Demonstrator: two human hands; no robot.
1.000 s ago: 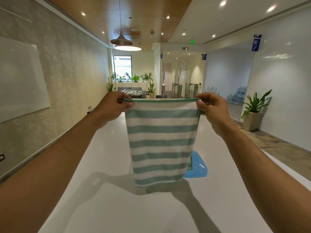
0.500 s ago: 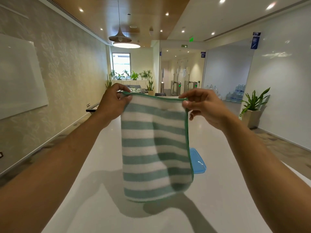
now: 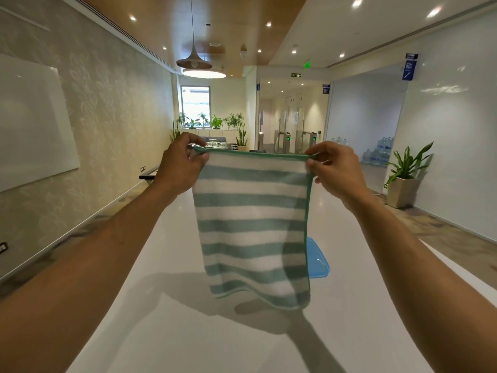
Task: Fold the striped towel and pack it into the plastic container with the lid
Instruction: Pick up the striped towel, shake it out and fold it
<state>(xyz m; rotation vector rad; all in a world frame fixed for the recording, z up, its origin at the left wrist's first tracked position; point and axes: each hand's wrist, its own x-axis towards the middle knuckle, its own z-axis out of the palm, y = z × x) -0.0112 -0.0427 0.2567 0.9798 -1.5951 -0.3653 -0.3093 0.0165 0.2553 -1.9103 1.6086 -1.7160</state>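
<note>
Reaching forward from the bottom corners of the view, both bare forearms stretch out over the white worktop (image 3: 188,340), and their shadow lies on it together with the shadow of the cloth. Above the worktop hangs the striped towel (image 3: 252,227), green and white, already doubled, as I judge from the two layers at its lower edge; it touches nothing below. The left hand (image 3: 183,164) pinches the top left corner between thumb and fingers, and the right hand (image 3: 336,168) pinches the top right corner in the same way, so both hands are closed on the towel and the top hem is pulled nearly straight between them. Behind the towel, a blue plastic piece (image 3: 318,261) lies on the worktop, mostly hidden by the cloth; I cannot tell if it is the lid or the container itself. Farther away stand a potted plant (image 3: 403,181) at the right wall and a whiteboard (image 3: 32,122) on the left wall. I think the folding is in progress and the packing is not yet begun. The risk is that the layers slide apart if one pinch holds only the front layer, giving a crooked fold too bulky for the container. The hanging cloth could also push the blue piece when it is lowered.
</note>
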